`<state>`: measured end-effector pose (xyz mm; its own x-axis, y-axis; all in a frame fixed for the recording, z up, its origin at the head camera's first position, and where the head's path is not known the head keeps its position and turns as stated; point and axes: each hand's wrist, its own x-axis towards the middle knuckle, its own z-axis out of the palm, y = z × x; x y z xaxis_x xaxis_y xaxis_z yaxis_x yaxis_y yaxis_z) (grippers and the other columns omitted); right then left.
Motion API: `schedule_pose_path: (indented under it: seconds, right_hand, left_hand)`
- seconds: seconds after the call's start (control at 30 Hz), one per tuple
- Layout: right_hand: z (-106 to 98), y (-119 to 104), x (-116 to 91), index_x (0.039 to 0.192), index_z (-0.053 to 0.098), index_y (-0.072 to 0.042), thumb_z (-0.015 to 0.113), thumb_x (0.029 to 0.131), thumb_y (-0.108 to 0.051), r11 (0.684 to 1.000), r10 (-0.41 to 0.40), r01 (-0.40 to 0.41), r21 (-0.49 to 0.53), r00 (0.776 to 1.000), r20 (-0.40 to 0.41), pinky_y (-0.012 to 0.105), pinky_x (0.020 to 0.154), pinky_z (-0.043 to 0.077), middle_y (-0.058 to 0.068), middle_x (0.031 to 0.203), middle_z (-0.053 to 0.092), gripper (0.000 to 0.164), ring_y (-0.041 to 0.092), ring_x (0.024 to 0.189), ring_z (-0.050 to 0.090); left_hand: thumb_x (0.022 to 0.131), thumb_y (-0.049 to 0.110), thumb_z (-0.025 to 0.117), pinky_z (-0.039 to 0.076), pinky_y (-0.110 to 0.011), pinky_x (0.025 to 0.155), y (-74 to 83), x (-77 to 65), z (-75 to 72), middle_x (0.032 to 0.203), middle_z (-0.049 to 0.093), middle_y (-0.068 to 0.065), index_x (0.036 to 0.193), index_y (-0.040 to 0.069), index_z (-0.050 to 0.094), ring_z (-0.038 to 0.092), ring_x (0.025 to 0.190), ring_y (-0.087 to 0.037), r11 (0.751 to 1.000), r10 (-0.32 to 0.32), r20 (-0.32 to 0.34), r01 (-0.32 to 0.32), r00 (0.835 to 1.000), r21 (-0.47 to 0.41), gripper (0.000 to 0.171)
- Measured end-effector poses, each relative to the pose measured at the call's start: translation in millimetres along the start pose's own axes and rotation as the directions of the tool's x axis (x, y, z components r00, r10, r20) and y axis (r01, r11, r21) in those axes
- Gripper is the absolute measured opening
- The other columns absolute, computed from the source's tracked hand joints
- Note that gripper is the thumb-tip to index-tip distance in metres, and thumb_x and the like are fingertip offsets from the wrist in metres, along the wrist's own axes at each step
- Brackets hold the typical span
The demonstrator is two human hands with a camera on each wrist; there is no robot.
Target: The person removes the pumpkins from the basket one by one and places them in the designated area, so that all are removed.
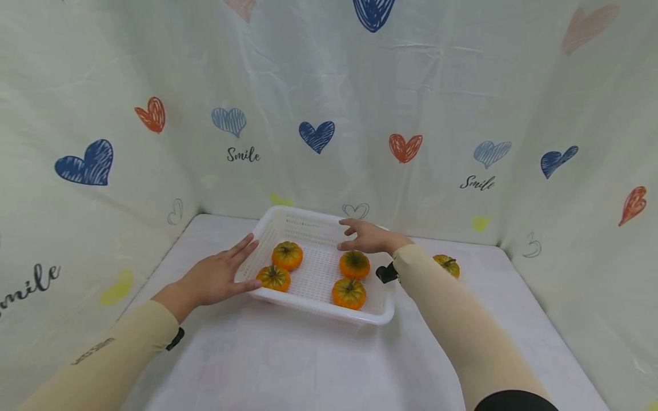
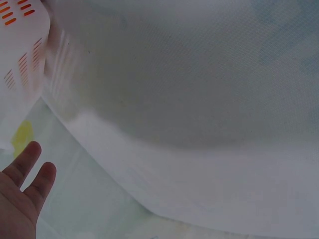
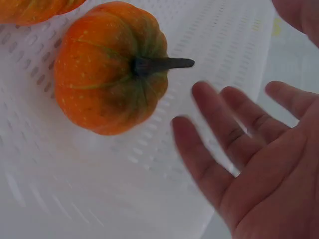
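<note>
A white perforated plastic basket (image 1: 308,306) stands tilted slightly on the table, holding several small orange pumpkins. Two lie at its left, a rear pumpkin (image 1: 287,255) and a front pumpkin (image 1: 274,278). Toward the right are another rear pumpkin (image 1: 354,264) and a front one (image 1: 349,293). My left hand (image 1: 218,275) is at the basket's left side, fingers spread, thumb at the front rim. Over the right rear of the basket hovers my right hand (image 1: 367,236), empty, its fingers loosely extended. In the right wrist view its fingers (image 3: 199,159) are apart from the dark-stemmed pumpkin (image 3: 107,72).
Another pumpkin (image 1: 448,265) sits on the white-covered table (image 1: 288,365) right of the basket, partly hidden by the right sleeve. A curtain (image 1: 277,74) printed with hearts closes off the back and both sides.
</note>
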<state>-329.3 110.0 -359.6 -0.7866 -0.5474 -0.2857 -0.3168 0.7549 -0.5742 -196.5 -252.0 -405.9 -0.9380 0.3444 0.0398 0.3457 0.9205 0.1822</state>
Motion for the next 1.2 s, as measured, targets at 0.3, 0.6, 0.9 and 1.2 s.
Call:
schedule_pose_path:
  seconds: [0.3,0.6,0.9,1.2]
  right_hand:
    - [11.9,3.4,0.7,0.156,0.034,-0.016,0.072,0.093,-0.03,0.997,0.05,-0.046,-0.066,0.996,0.07,0.049,0.1,0.048,0.018,0.15,0.043,0.075,0.034,0.128,0.05]
    - [21.6,3.9,6.2,0.154,0.038,-0.019,0.077,0.09,-0.021,0.999,0.029,-0.032,0.028,0.993,0.113,0.049,0.103,0.046,0.017,0.152,0.041,0.075,0.032,0.128,0.05]
    - [29.6,0.9,16.7,0.151,0.043,-0.017,0.078,0.087,-0.015,0.998,-0.007,0.001,0.057,0.994,0.108,0.049,0.105,0.043,0.016,0.15,0.044,0.073,0.03,0.129,0.049]
    - [37.2,8.0,20.6,0.149,0.048,-0.022,0.079,0.086,-0.018,0.996,-0.034,0.023,0.084,0.99,0.135,0.049,0.105,0.043,0.011,0.146,0.048,0.07,0.03,0.127,0.05]
  left_hand:
    - [0.089,0.072,0.053,0.038,-0.064,0.103,0.4,-0.5,-0.8,0.166,0.012,-0.009,0.16,0.01,0.022,0.045,0.132,-0.047,1.0,-0.006,0.002,0.006,1.0,-0.004,0.099]
    - [0.09,0.071,0.053,0.04,-0.064,0.101,-0.6,0.5,-1.8,0.166,0.011,-0.009,0.16,0.01,0.021,0.046,0.131,-0.048,1.0,-0.007,0.007,0.007,1.0,-0.001,0.098]
    - [0.09,0.069,0.055,0.039,-0.063,0.102,-0.5,1.4,-1.2,0.166,0.011,-0.009,0.16,0.01,0.021,0.045,0.132,-0.047,1.0,-0.011,0.01,0.011,1.0,-0.008,0.097]
    - [0.089,0.07,0.055,0.039,-0.064,0.102,0.0,0.9,0.4,0.167,0.01,-0.007,0.16,0.012,0.02,0.045,0.132,-0.046,1.0,-0.021,0.014,0.021,1.0,-0.009,0.098]
